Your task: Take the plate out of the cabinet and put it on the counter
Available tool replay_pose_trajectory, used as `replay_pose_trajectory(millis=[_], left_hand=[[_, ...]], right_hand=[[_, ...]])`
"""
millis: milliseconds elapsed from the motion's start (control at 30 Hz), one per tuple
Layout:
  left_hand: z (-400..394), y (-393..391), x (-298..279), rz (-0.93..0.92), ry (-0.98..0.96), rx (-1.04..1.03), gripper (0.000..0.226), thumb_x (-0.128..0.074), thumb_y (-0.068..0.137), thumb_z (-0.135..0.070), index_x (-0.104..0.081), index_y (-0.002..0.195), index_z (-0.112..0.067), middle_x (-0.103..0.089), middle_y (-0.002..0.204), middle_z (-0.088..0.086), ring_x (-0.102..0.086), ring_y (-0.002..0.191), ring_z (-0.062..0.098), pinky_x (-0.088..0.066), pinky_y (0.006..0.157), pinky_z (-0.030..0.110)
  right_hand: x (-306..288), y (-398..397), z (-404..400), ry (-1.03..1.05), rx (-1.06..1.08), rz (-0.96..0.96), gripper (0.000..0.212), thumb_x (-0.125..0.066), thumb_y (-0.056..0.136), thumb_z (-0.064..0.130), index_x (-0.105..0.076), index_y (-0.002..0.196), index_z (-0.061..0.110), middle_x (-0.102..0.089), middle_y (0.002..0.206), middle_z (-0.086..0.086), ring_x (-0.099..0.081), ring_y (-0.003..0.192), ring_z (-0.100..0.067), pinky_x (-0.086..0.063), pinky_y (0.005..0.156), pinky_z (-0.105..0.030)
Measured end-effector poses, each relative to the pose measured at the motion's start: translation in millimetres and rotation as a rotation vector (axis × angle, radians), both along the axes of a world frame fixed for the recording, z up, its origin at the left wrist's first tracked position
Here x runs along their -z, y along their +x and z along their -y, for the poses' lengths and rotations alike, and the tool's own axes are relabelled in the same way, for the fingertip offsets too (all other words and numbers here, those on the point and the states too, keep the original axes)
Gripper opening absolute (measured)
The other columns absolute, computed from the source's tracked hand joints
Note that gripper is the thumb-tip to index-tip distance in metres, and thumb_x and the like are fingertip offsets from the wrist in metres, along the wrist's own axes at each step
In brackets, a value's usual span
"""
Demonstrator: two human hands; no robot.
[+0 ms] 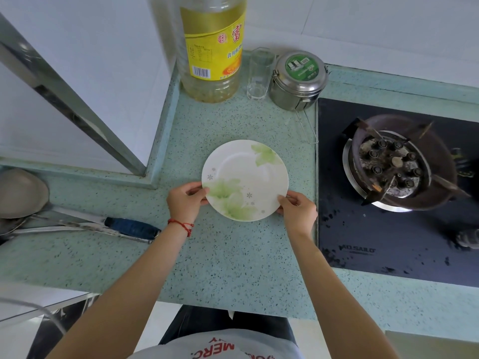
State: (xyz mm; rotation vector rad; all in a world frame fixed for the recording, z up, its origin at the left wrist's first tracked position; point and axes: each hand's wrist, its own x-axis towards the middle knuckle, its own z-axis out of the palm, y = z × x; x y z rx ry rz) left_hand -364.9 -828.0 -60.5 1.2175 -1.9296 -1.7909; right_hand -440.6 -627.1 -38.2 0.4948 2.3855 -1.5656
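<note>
Gripping the bare plate (245, 174), left hand (185, 202) and right hand (298, 209).

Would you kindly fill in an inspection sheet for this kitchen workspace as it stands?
Surface: speckled green counter, dry, free space around the plate.
Job's things: floral plate flat on or just above the counter.
Clutter: oil bottle, drinking glass, steel lunch tin at the back; knife to the left.
Hands: left hand and right hand each grip the plate's near rim.
Cables: nothing seen.
Surroundings: gas burner on a black hob to the right, no flame visible; white tiled wall behind.
</note>
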Motion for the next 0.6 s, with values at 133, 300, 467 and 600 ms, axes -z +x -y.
replay_pose_trajectory(millis=[133, 300, 467, 600], left_hand=[[-1.5, 1.3, 1.5, -0.003, 0.000, 0.006, 0.028, -0.064, 0.079, 0.002, -0.062, 0.107, 0.006, -0.066, 0.090, 0.016, -0.065, 0.051, 0.001, -0.058, 0.054, 0.020], [-3.2, 2.9, -1.8, 0.002, -0.013, 0.002, 0.026, -0.064, 0.078, 0.001, -0.063, 0.104, 0.006, -0.067, 0.086, 0.016, -0.064, 0.048, 0.001, -0.057, 0.052, 0.019], [-6.5, 10.4, -6.2, -0.004, -0.078, 0.017, 0.022, -0.065, 0.079, -0.002, -0.065, 0.101, 0.003, -0.066, 0.073, 0.011, -0.061, 0.044, 0.001, -0.055, 0.050, 0.015], [-9.1, 21.0, -4.7, 0.014, -0.158, 0.051, 0.018, -0.061, 0.084, -0.008, -0.066, 0.100, 0.000, -0.069, 0.075, 0.016, -0.062, 0.045, 0.003, -0.059, 0.057, 0.025]], right_hand=[[-1.6, 1.7, 1.0, 0.006, 0.008, -0.005, 0.017, -0.064, 0.081, 0.006, -0.068, 0.097, 0.007, -0.063, 0.068, 0.009, -0.064, 0.063, -0.011, -0.059, 0.073, -0.039], [-2.3, 5.2, 2.1, 0.043, -0.009, -0.024, 0.017, -0.065, 0.080, 0.009, -0.069, 0.097, 0.009, -0.064, 0.066, 0.010, -0.068, 0.071, -0.022, -0.059, 0.075, -0.042], [-4.0, 14.1, -5.2, 0.055, -0.019, -0.007, 0.024, -0.064, 0.082, 0.010, -0.066, 0.106, 0.006, -0.065, 0.069, 0.004, -0.065, 0.059, -0.006, -0.057, 0.079, -0.034], [-8.6, 25.4, -9.2, 0.051, -0.046, -0.014, 0.026, -0.060, 0.085, 0.013, -0.063, 0.110, 0.004, -0.067, 0.077, -0.004, -0.064, 0.065, -0.015, -0.056, 0.076, -0.030]])
